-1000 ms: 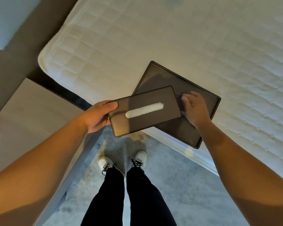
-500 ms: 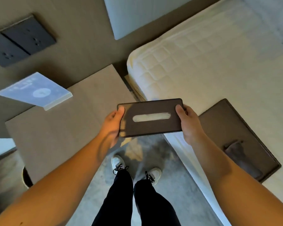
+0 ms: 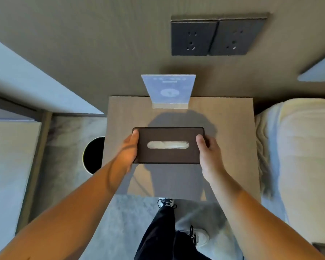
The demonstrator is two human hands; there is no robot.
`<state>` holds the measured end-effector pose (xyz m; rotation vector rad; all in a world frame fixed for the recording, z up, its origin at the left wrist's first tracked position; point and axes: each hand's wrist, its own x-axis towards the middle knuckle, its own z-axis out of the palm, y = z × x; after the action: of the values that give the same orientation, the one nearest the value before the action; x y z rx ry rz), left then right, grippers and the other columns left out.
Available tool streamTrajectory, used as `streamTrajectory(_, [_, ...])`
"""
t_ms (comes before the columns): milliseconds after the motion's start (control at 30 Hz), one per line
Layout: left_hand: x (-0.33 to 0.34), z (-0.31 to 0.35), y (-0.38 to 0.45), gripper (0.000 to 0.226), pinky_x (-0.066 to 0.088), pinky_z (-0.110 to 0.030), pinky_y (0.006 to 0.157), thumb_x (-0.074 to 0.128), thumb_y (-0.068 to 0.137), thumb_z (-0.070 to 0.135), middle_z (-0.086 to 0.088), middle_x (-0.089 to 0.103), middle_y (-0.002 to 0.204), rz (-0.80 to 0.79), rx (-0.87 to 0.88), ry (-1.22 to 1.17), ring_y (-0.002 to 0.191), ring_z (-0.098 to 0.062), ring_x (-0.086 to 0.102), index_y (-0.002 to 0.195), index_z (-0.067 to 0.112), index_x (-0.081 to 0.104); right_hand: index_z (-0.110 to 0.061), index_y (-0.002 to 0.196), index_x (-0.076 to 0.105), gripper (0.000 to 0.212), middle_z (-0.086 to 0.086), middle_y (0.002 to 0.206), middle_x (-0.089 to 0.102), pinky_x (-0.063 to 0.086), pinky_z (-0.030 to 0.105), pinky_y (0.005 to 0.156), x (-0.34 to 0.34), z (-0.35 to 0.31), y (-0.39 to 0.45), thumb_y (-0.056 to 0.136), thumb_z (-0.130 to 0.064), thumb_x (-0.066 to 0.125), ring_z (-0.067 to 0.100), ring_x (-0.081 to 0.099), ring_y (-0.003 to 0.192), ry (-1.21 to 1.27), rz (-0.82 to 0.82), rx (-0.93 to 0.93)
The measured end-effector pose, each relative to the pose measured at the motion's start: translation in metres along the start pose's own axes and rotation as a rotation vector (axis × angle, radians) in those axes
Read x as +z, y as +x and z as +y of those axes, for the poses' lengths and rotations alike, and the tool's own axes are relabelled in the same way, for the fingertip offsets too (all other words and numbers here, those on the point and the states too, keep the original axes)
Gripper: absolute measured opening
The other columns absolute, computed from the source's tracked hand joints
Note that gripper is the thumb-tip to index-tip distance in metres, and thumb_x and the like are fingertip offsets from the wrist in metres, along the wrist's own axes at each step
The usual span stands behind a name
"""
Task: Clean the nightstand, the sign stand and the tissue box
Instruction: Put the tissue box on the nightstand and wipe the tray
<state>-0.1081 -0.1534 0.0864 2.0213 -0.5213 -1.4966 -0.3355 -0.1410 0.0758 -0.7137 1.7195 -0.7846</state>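
Note:
A dark brown tissue box [image 3: 168,154] with a white tissue in its slot hangs above the middle of the wooden nightstand [image 3: 231,132]. My left hand [image 3: 129,152] grips its left end and my right hand [image 3: 207,152] grips its right end, thumbs on top. A clear acrylic sign stand [image 3: 168,91] with a pale printed sheet stands upright at the nightstand's back edge, against the wall. Whether the box touches the nightstand top cannot be told.
The bed's mattress [image 3: 298,156] lies right of the nightstand. A round black bin [image 3: 94,154] sits on the floor to the left. Two dark wall sockets [image 3: 217,37] are above the sign stand. My legs and shoes stand at the nightstand's front.
I have turned from the bed to the nightstand. The tissue box, held at first by my left hand alone, is now held by both hands over the nightstand; the dark tray has left the view.

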Motion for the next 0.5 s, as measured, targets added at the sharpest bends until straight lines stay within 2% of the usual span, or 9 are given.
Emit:
streamTrajectory(33, [-0.016,0.001,0.011,0.032,0.053,-0.036,0.082,0.034,0.101,0.046,-0.005,0.067,0.107,0.035,0.003,-0.022,0.096,-0.022,0.063,0.104,0.027,0.059,-0.035,0.088,0.059,0.031,0.007,0.092,0.066,0.051,0.048,0.085,0.021,-0.003,0.005,0.08,-0.063,0.05,0.03,0.062,0.093,-0.043,-0.033,-0.004])
streamTrajectory(100, [-0.047,0.007,0.032,0.032,0.051,-0.029,0.071,0.035,0.101,0.046,0.002,0.067,0.094,0.098,0.003,-0.031,0.088,-0.016,0.063,0.1,0.026,0.061,-0.031,0.099,0.06,0.034,-0.002,0.09,0.065,0.05,0.042,0.081,0.062,-0.009,0.019,0.084,-0.06,0.048,0.025,0.061,0.092,-0.088,-0.116,-0.003])
streamTrajectory(167, [-0.075,0.013,0.056,0.04,0.053,-0.033,0.078,0.037,0.096,0.052,0.0,0.069,0.091,0.144,-0.006,-0.001,0.087,-0.019,0.065,0.096,0.024,0.065,-0.029,0.112,0.059,0.031,-0.011,0.093,0.064,0.047,0.035,0.08,0.098,-0.016,0.032,0.093,-0.049,0.047,0.019,0.06,0.094,-0.12,-0.201,0.001])
streamTrajectory(233, [-0.099,0.015,0.082,0.044,0.053,-0.045,0.09,0.039,0.09,0.058,-0.003,0.072,0.095,0.172,0.002,-0.001,0.092,-0.024,0.067,0.095,0.024,0.066,-0.032,0.124,0.055,0.033,-0.015,0.104,0.064,0.046,0.033,0.086,0.129,-0.019,0.044,0.095,-0.045,0.046,0.016,0.06,0.102,-0.159,-0.266,0.001])
streamTrajectory(367, [-0.127,0.014,0.123,0.041,0.052,-0.046,0.092,0.043,0.092,0.054,-0.005,0.069,0.093,0.213,0.036,0.011,0.086,-0.024,0.064,0.091,0.02,0.065,-0.047,0.136,0.039,0.045,-0.019,0.112,0.055,0.049,0.05,0.096,0.172,-0.025,0.064,0.092,-0.049,0.046,0.019,0.056,0.112,-0.19,-0.318,0.031])
streamTrajectory(433, [-0.131,0.016,0.138,0.043,0.05,-0.046,0.092,0.043,0.09,0.055,-0.005,0.068,0.094,0.215,0.051,0.024,0.087,-0.024,0.062,0.096,0.019,0.064,-0.039,0.138,0.039,0.05,-0.015,0.112,0.053,0.051,0.05,0.094,0.188,-0.03,0.073,0.09,-0.048,0.049,0.021,0.057,0.112,-0.243,-0.298,0.006])
streamTrajectory(500, [-0.135,0.019,0.154,0.043,0.051,-0.044,0.092,0.044,0.091,0.053,-0.004,0.068,0.097,0.207,0.063,0.028,0.092,-0.025,0.063,0.105,0.017,0.062,-0.022,0.135,0.044,0.05,-0.006,0.112,0.054,0.051,0.041,0.091,0.2,-0.035,0.079,0.091,-0.043,0.053,0.026,0.058,0.109,-0.33,-0.233,-0.05])
